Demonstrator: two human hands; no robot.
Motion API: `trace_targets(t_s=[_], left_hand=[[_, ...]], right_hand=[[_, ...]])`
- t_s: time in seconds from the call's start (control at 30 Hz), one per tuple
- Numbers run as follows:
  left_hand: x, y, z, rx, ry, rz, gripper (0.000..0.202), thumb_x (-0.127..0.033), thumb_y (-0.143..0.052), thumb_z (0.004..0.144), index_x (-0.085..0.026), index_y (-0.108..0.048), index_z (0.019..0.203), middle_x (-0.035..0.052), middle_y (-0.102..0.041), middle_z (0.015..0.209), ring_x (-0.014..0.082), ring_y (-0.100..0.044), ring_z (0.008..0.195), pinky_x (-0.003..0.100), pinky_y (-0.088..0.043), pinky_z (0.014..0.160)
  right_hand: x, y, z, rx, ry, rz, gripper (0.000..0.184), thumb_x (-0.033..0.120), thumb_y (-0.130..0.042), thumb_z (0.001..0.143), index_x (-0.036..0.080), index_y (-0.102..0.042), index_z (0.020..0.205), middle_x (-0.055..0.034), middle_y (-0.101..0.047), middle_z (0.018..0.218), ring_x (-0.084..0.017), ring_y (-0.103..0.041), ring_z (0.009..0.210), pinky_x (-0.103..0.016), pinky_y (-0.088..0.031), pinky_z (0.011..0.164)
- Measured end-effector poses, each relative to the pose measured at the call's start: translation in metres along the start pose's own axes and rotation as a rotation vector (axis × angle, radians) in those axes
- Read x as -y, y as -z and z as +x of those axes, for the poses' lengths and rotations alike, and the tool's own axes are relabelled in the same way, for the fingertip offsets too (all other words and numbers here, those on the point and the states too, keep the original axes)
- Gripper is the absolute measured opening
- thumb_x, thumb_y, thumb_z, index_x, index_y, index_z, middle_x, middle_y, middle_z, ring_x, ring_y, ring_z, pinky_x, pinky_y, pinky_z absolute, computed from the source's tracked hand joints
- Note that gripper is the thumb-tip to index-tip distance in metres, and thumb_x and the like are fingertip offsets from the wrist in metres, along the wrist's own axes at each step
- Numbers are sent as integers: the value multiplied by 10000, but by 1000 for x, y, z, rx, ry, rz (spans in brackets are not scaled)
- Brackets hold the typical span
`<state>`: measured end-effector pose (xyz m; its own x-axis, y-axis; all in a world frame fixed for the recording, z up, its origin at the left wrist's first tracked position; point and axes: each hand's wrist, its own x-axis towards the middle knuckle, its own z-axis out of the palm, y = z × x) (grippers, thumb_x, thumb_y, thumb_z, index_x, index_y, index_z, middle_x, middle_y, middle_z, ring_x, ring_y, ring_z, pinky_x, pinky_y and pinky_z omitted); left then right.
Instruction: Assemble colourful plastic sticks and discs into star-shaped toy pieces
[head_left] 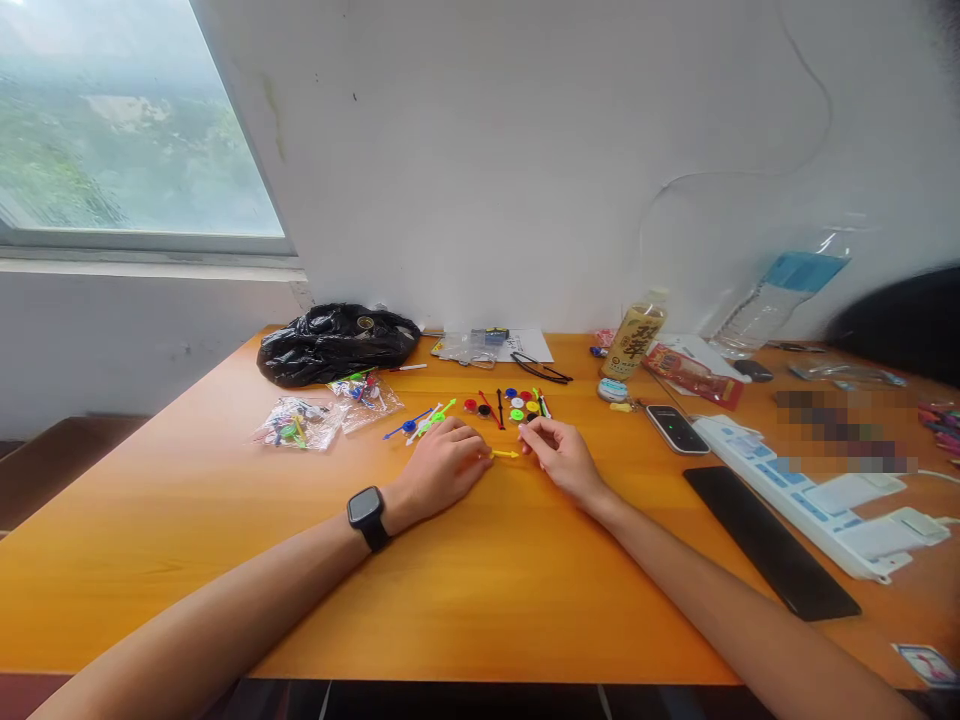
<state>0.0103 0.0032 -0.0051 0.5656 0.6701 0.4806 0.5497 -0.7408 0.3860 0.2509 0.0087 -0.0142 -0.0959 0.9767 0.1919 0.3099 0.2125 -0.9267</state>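
Observation:
My left hand [444,464], with a black watch on the wrist, rests on the orange table [480,580], fingers curled and pinched on the left end of a small yellow stick [505,454]. My right hand [560,454] lies just right of that stick with curled fingers; whether it touches the stick or holds anything I cannot make out. Just beyond the hands lie small coloured round pieces [519,404] and thin coloured sticks [421,422].
Clear bags of coloured parts [301,424] and a black plastic bag [336,343] lie at the back left. A bottle [634,340], phone [677,428], white power strip [817,492] and black flat pad [771,540] are on the right. Wall and window stand behind.

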Motion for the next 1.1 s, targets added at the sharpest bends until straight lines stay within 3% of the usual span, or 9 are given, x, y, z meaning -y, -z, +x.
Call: trace_targets(t_s=[0.13,0.43,0.57,0.67,0.77,0.9,1.0,1.1], left_hand=[[2,-1,1,15,28,-66,137,-294,-622,1013,-236,-745,997,46,-771,969,231,-659,929,396,-540,849],[-1,-1,6,38,97,-30,136,-274,-663,961,-234,-763,879,45,-765,866,244,-660,855,399,-536,755],[-2,-1,5,19,100,-44,92,-242,-669,947,-234,-745,897,40,-769,911,245,-657,895,411,-549,805],[-4,-1,3,-15,72,-55,48,-245,-682,932,-235,-723,908,45,-767,1067,255,-650,1014,450,-554,907],[-7,1,1,-32,44,-31,57,-291,-714,903,-238,-713,925,62,-733,1210,288,-623,1136,509,-538,988],[-12,5,0,-43,21,-25,112,-320,-683,929,-244,-707,1008,73,-710,1261,299,-606,1193,532,-520,1030],[-15,9,0,-78,22,-43,276,-329,-684,925,-249,-664,1188,83,-684,1308,295,-598,1226,533,-489,1090],[-16,13,-1,-93,34,-51,378,-287,-657,924,-255,-605,1297,78,-673,1318,294,-590,1239,535,-430,1155]], right_hand=[[0,-2,-1,32,57,-111,333,527,-693,908,197,-731,892,-25,-701,815,-133,-472,571,-278,-352,537],[-1,-2,0,42,83,-147,335,525,-683,911,198,-739,867,-6,-654,714,-137,-448,558,-281,-331,535],[-4,-2,2,33,10,-82,365,560,-693,903,198,-727,928,3,-626,674,-123,-406,504,-275,-274,485],[-3,-3,1,21,-94,27,406,602,-686,901,210,-708,1000,2,-648,691,-113,-412,451,-267,-264,439],[2,-4,0,5,-155,113,430,631,-682,894,214,-698,997,-30,-728,821,-96,-435,424,-265,-313,418],[7,-5,-1,5,-184,174,442,638,-688,879,203,-684,959,-83,-774,1052,-64,-415,413,-264,-341,408],[9,-6,-2,7,-191,176,453,646,-699,864,204,-680,960,-70,-768,964,-72,-423,412,-263,-341,411],[14,-5,-4,-27,-218,178,471,662,-722,838,208,-685,955,11,-641,654,-88,-394,396,-249,-286,399]])
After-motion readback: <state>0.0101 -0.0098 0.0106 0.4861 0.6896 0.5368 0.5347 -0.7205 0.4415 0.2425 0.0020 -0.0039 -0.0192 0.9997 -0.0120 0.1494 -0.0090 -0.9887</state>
